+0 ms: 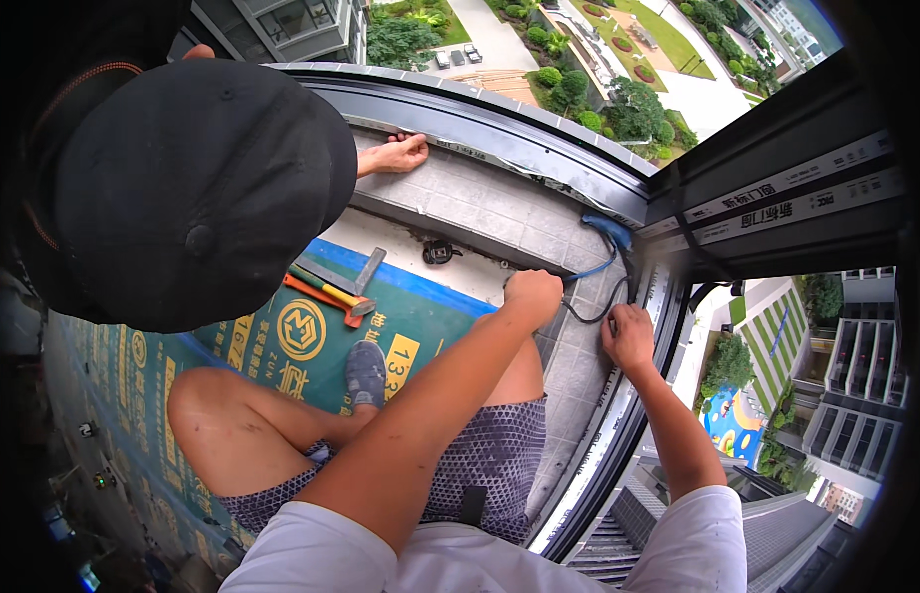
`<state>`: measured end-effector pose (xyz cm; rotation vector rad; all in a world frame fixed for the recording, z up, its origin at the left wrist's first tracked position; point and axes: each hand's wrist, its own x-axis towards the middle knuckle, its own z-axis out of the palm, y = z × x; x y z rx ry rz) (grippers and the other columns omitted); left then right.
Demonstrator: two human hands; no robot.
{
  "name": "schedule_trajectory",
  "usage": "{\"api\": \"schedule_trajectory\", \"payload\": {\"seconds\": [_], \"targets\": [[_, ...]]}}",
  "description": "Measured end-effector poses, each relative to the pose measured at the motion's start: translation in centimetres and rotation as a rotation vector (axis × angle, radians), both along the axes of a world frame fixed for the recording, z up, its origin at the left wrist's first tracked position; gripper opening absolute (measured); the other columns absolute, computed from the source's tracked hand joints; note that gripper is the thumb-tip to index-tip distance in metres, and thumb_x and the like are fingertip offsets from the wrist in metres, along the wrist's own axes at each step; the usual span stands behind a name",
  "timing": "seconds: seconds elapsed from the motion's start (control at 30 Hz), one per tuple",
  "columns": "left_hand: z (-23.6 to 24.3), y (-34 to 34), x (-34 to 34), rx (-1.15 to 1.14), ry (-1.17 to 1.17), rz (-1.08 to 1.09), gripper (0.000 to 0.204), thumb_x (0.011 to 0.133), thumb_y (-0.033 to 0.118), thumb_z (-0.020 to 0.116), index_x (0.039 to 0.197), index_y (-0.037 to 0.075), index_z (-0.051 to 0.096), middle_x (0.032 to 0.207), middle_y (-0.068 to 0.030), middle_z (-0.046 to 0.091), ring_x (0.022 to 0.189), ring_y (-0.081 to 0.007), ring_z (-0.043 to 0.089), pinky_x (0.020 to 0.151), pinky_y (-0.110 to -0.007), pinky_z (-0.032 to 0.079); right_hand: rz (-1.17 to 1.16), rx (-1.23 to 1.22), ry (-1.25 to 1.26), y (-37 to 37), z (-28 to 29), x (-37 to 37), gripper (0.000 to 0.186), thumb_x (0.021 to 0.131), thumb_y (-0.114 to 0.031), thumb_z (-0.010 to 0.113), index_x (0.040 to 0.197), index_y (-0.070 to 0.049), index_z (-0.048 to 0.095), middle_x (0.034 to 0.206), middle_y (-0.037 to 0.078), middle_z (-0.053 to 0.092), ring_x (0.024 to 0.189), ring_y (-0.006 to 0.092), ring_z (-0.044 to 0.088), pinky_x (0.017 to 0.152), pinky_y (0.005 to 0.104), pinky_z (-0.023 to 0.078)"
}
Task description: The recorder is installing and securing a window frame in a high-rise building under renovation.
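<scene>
Left hand (534,296): folded into a loose fist at the ledge's inner side, a dark cord (583,320) meeting its right side; whether the fingers grip it cannot be told.
Right hand (628,336): partly curled, fingers against the right window frame (606,420), beside the cord; anything under the fingertips is hidden.
Cord: loops on the tiled ledge (489,203), between the hands and toward the far right corner.
Corner: a blue item (608,230), its kind hard to make out.
Far edge: a co-worker's hand (395,154) at the far window frame (480,128), fingers bent.
Room: tile shows between that hand and the blue item; the ledge narrows near the right frame.
Left floor: hammer (356,287) on the green covering (267,341), tape measure (438,252) farther right.
Hidden: a black cap (203,198) covers the far left; the hammer's handle end is cut off behind it.
</scene>
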<state>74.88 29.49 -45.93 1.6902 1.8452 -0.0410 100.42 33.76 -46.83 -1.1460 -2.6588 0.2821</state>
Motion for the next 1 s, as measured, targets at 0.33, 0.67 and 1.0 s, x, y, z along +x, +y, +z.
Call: {"api": "schedule_trajectory", "payload": {"seconds": [0.33,0.67,1.0], "targets": [[0.2,0.0,0.0,0.088,-0.085,0.084,0.017,0.084,0.012,0.07,0.094,0.005,0.082,0.103,-0.0204,0.079,0.097,-0.0357,0.078,0.086,-0.046,0.063,0.001,0.004,-0.014,0.0,-0.1,0.1,0.015,0.084,-0.011,0.074,0.084,-0.006,0.059,0.085,0.014,0.064,0.088,0.0368,0.062,0.082,0.0473,0.048],[0.6,0.0,0.5,0.111,-0.081,0.025,0.017,0.084,0.01,0.068,0.092,0.007,0.082,0.102,-0.0204,0.08,0.095,-0.035,0.079,0.084,-0.044,0.063,-0.021,-0.007,-0.012,-0.2,0.0,0.0,0.015,0.084,-0.012,0.074,0.084,-0.006,0.06,0.084,0.014,0.064,0.088,0.0359,0.063,0.082,0.0468,0.049],[-1.6,0.1,-0.4,0.075,-0.116,0.174,0.023,0.082,0.02,0.074,0.099,0.006,0.081,0.106,-0.0222,0.078,0.103,-0.0402,0.076,0.093,-0.052,0.06,0.02,-0.016,0.012,0.3,-1.0,0.2,0.013,0.086,-0.014,0.072,0.087,-0.007,0.061,0.086,0.013,0.065,0.089,0.0351,0.063,0.084,0.0455,0.049]]}}
